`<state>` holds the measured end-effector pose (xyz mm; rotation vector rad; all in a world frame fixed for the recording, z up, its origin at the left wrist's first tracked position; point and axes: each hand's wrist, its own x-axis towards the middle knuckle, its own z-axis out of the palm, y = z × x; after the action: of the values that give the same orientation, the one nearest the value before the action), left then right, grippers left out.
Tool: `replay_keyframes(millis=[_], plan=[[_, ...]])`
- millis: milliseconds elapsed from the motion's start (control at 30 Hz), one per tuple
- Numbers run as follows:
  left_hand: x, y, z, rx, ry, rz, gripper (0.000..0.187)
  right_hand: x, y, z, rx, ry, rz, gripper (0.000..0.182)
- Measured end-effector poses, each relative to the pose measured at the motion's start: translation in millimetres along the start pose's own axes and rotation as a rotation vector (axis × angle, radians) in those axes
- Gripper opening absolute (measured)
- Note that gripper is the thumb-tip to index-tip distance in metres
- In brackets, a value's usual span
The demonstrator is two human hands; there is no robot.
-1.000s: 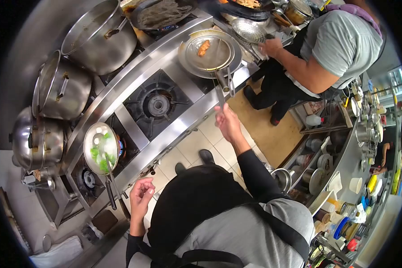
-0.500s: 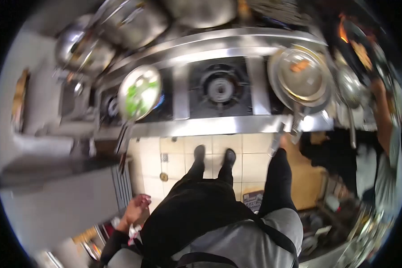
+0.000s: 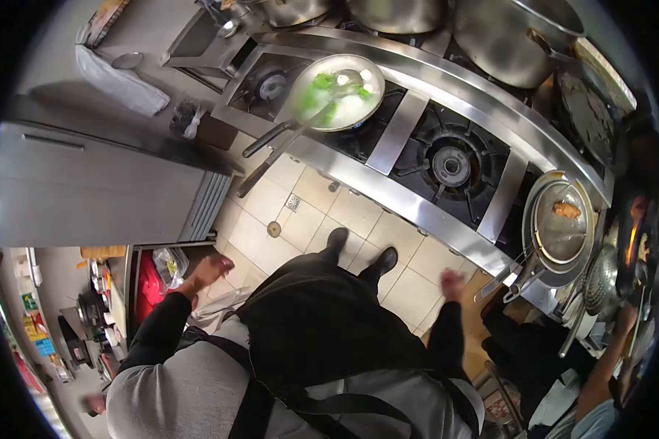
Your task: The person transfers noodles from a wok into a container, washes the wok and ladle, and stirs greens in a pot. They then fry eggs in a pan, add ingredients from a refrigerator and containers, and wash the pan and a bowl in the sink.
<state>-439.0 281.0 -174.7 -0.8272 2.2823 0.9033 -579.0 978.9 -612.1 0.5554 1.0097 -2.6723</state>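
Note:
My left hand (image 3: 211,271) hangs beside the black apron with nothing in it, its fingers loosely apart. On the other side my right hand (image 3: 452,284) is slightly blurred, held over the floor in front of the stove; its fingers look apart and nothing shows in them. Nearest to it are the handles of a strainer (image 3: 564,241) that rests over a bowl, with a browned piece of food (image 3: 566,211) inside. A frying pan (image 3: 348,117) with green vegetables, white pieces and a spoon or ladle in it sits on a left burner, well away from both hands.
Large steel pots (image 3: 516,44) line the back of the stove. A bare burner (image 3: 452,167) lies mid-stove. At right, a co-worker's arm (image 3: 608,358) is near a flaming pan. A grey refrigerator-like cabinet (image 3: 88,186) stands at left. Pan handles overhang the front edge.
The view has turned, so the stove now runs diagonally. My right hand has drawn back from the strainer handles. My left hand stays at my side, and the spoon or ladle handle over the frying pan has shifted.

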Motion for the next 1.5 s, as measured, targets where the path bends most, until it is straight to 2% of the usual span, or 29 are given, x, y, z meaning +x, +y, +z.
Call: replay_keyframes(millis=[33, 67, 100, 133, 167, 200, 300, 367, 433, 467, 500, 567, 600, 667, 733, 767, 833, 900, 967, 1033, 1067, 1100, 1167, 1233, 1300, 1367, 1433, 1467, 1500], plan=[[14, -8, -4, -0.177, 0.018, -0.011, 0.03, -5, 24, 28, -0.097, 0.072, 0.186, 0.031], [49, -51, -7, 0.116, 0.118, 0.631, 0.033, -9, 40, 74, -0.053, 0.11, 0.438, 0.024], [35, 12, -20, -0.084, 0.13, 0.258, 0.035, -25, 45, 163, -0.313, 0.328, 0.568, 0.025], [42, 42, -27, -0.494, 0.109, 0.017, 0.041, -37, 38, 248, -0.36, 0.079, 0.606, 0.027], [55, 58, -33, -0.766, 0.071, -0.005, 0.05, -35, 53, 295, -0.444, -0.12, 0.596, 0.024], [59, 89, -43, -0.899, -0.011, 0.029, 0.061, -32, 64, 346, -0.438, -0.29, 0.581, 0.024], [91, 137, -52, -1.037, -0.169, 0.098, 0.063, -29, 57, 511, -0.477, -0.653, 0.49, 0.038], [103, 155, -52, -1.033, -0.425, 0.24, 0.059, -18, 65, 585, -0.473, -0.58, 0.424, 0.056], [105, 162, -50, -1.013, -0.585, 0.302, 0.055, -6, 70, 637, -0.216, -0.343, 0.58, 0.073], [112, 153, -46, -1.029, -0.672, 0.301, 0.057, 1, 63, 653, -0.049, -0.365, 0.707, 0.079], [108, 152, -50, -1.011, -0.713, 0.285, 0.055, -9, 56, 681, 0.05, -0.108, 0.668, 0.055], [118, 137, -59, -0.924, -0.837, 0.36, 0.05, 6, 90, 657, -0.052, -0.101, 0.47, 0.03], [126, 127, -66, -0.92, -0.879, 0.37, 0.05, -5, 78, 664, -0.122, -0.044, 0.409, 0.015], [144, 102, -80, -0.712, -0.737, 0.451, 0.045, -27, 52, 678, -0.379, 0.062, 0.364, 0.017], [167, 77, -92, -0.699, -0.713, 0.433, 0.043, -36, 40, 662, -0.733, 0.045, 0.251, 0.013], [177, 70, -99, -0.669, -0.654, 0.415, 0.041, -41, 32, 656, -0.965, 0.068, 0.19, 0.02], [188, 66, -114, -0.668, -0.647, 0.394, 0.037, -54, 19, 657, -1.456, 0.112, -0.011, 0.031], [203, 64, -121, -0.559, -0.563, 0.418, 0.035, -67, 14, 654, -1.729, 0.118, -0.355, 0.042], [213, 72, -124, -0.601, -0.551, 0.422, 0.028, -73, 11, 657, -1.769, 0.159, -0.439, 0.044], [228, 80, -121, -0.56, -0.414, 0.525, 0.025, -72, 14, 639, -1.923, 0.186, -0.622, 0.048], [243, 83, -112, -0.585, -0.323, 0.638, 0.02, -74, 13, 636, -1.927, 0.197, -0.626, 0.048], [244, 97, -117, -0.583, -0.325, 0.641, 0.02, -75, 13, 636, -2.023, 0.272, -0.58, 0.05], [244, 142, -136, -0.335, 0.026, 1.035, 0.016, -73, 15, 638, -2.099, 0.343, -0.546, 0.052], [257, 184, -141, -0.335, 0.147, 1.174, 0.012, -74, 13, 631, -2.144, 0.399, -0.595, 0.053], [272, 227, -141, -0.244, 0.22, 1.223, 0.017, -78, 10, 629, -2.144, 0.39, -0.666, 0.054], [306, 271, -117, -0.266, 0.248, 1.199, 0.024, -80, 3, 632, -2.076, 0.373, -0.665, 0.054], [322, 313, -88, -0.506, -0.033, 0.929, 0.022, -81, 2, 633, -2.044, 0.355, -0.702, 0.055], [329, 329, -73, -0.503, -0.021, 0.928, 0.022, -83, 2, 635, -2.018, 0.345, -0.694, 0.055], [335, 345, -58, -0.624, -0.075, 0.815, 0.024, -85, 3, 637, -1.992, 0.335, -0.682, 0.055]])
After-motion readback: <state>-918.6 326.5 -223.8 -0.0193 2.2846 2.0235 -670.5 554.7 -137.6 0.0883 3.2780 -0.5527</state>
